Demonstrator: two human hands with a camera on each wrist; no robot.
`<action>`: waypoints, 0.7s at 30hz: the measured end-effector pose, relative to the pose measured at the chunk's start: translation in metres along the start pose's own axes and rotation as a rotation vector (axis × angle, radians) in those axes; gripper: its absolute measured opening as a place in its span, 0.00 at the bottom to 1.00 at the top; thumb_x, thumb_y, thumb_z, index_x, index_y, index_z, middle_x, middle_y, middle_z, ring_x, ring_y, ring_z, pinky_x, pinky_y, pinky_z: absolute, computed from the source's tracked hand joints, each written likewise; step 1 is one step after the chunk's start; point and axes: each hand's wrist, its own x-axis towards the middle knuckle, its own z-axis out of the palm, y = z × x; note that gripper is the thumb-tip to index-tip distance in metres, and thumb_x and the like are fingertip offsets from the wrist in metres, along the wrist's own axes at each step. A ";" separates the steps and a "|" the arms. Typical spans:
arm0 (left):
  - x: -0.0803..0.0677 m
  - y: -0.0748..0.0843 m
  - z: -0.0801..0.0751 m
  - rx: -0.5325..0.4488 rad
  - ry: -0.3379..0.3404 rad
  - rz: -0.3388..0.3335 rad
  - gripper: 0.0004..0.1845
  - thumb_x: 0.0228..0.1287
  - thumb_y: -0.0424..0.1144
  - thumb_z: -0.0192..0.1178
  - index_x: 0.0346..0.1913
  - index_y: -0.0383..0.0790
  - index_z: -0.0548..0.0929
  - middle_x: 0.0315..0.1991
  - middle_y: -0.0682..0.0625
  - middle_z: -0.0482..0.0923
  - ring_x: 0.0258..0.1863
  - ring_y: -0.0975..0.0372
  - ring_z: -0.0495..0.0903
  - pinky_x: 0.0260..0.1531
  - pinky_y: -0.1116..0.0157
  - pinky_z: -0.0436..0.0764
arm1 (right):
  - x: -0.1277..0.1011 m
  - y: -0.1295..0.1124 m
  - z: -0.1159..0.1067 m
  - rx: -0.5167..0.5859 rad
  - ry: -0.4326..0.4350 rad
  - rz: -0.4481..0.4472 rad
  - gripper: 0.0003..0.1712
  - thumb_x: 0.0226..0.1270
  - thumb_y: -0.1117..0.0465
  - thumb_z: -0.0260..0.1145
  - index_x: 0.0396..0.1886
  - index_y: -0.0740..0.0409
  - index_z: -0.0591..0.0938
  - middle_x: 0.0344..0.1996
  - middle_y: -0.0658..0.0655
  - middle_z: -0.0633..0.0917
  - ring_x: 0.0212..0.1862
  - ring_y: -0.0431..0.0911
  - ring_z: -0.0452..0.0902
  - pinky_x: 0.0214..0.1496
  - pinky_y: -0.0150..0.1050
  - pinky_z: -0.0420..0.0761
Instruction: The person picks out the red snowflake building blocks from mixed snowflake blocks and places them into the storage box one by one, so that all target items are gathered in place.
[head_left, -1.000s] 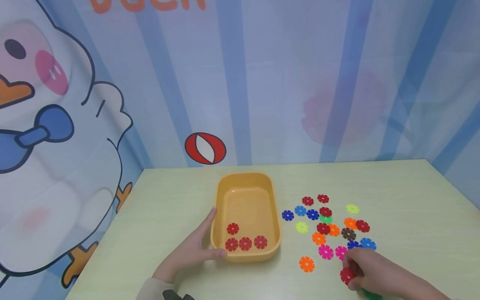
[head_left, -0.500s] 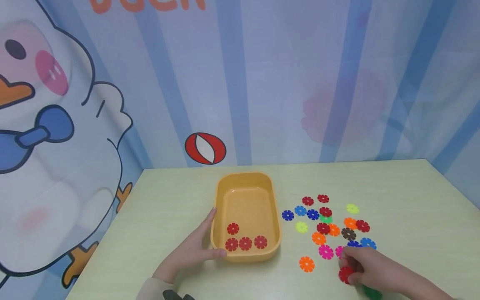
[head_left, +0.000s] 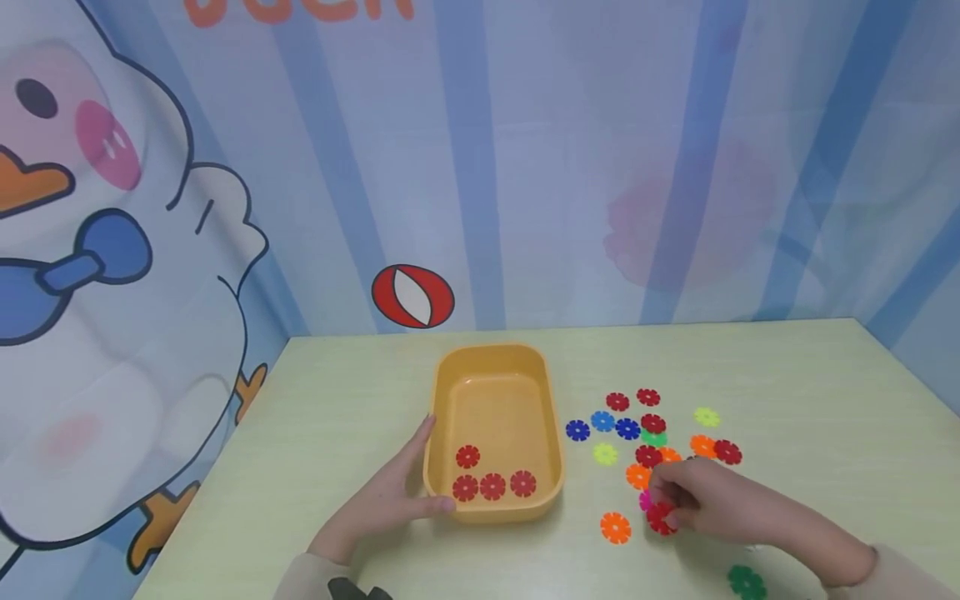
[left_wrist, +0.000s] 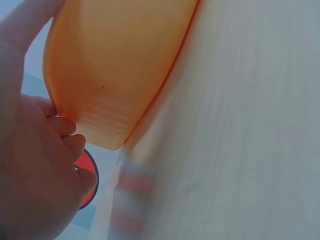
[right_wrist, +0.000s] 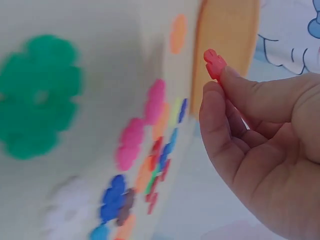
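Observation:
An orange tub [head_left: 551,400] sits on the pale green table [head_left: 345,400] and holds several red snowflake discs [head_left: 492,484] near its front wall. My left hand [head_left: 390,496] lies against the tub's front left corner, thumb on the near rim; the left wrist view shows the tub's outer wall [left_wrist: 120,65] against my fingers [left_wrist: 70,142]. My right hand [head_left: 701,500] pinches a red disc [head_left: 661,517] between thumb and fingers, just above the table, right of the tub. The right wrist view shows that red disc [right_wrist: 215,63] held at my fingertips [right_wrist: 212,107].
Loose discs in several colours lie right of the tub: an orange one [head_left: 615,527], blue ones [head_left: 602,421], red ones [head_left: 648,397], a yellow one [head_left: 706,417]. A green disc [head_left: 745,580] lies near the front edge. A curtain with a cartoon duck hangs behind and left.
My right hand has lifted the red disc from near the table's front edge and moved it left toward the tub, uncovering the green disc. The left hand has stayed on the tub.

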 end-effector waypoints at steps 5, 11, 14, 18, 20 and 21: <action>0.000 0.000 0.000 0.005 0.007 -0.009 0.60 0.49 0.59 0.71 0.78 0.54 0.41 0.78 0.54 0.39 0.76 0.50 0.41 0.68 0.38 0.52 | 0.014 -0.020 -0.009 0.025 -0.012 -0.067 0.11 0.57 0.68 0.70 0.33 0.50 0.77 0.25 0.44 0.77 0.30 0.38 0.72 0.29 0.30 0.78; -0.001 0.002 0.000 0.003 0.009 -0.021 0.61 0.48 0.59 0.72 0.78 0.54 0.42 0.78 0.54 0.40 0.77 0.51 0.41 0.69 0.38 0.51 | 0.031 -0.047 -0.018 0.018 0.022 -0.162 0.10 0.59 0.68 0.69 0.33 0.51 0.77 0.25 0.45 0.77 0.30 0.39 0.73 0.30 0.31 0.79; -0.001 0.002 0.000 0.005 0.008 -0.012 0.61 0.49 0.58 0.72 0.78 0.54 0.42 0.78 0.54 0.40 0.76 0.50 0.41 0.69 0.39 0.51 | 0.041 -0.059 -0.020 0.023 0.030 -0.183 0.10 0.60 0.69 0.68 0.32 0.52 0.77 0.25 0.45 0.77 0.30 0.40 0.73 0.30 0.31 0.80; -0.001 0.002 0.000 0.006 0.005 -0.006 0.61 0.49 0.58 0.72 0.78 0.53 0.42 0.78 0.53 0.40 0.76 0.51 0.41 0.69 0.39 0.51 | 0.058 -0.071 -0.020 0.039 0.028 -0.200 0.10 0.60 0.71 0.67 0.32 0.53 0.77 0.25 0.46 0.78 0.29 0.41 0.73 0.30 0.32 0.80; -0.001 0.002 0.000 0.003 0.003 -0.010 0.61 0.49 0.59 0.72 0.78 0.54 0.41 0.78 0.54 0.40 0.77 0.51 0.41 0.69 0.39 0.51 | 0.068 -0.075 -0.019 0.054 0.023 -0.211 0.09 0.61 0.72 0.66 0.32 0.54 0.78 0.26 0.47 0.78 0.29 0.42 0.73 0.30 0.33 0.81; -0.001 0.002 0.000 0.002 0.003 -0.010 0.61 0.49 0.59 0.72 0.78 0.54 0.42 0.78 0.54 0.40 0.77 0.51 0.41 0.69 0.39 0.51 | 0.073 -0.076 -0.019 0.062 0.022 -0.213 0.09 0.61 0.72 0.66 0.33 0.54 0.78 0.26 0.48 0.79 0.29 0.42 0.74 0.30 0.33 0.81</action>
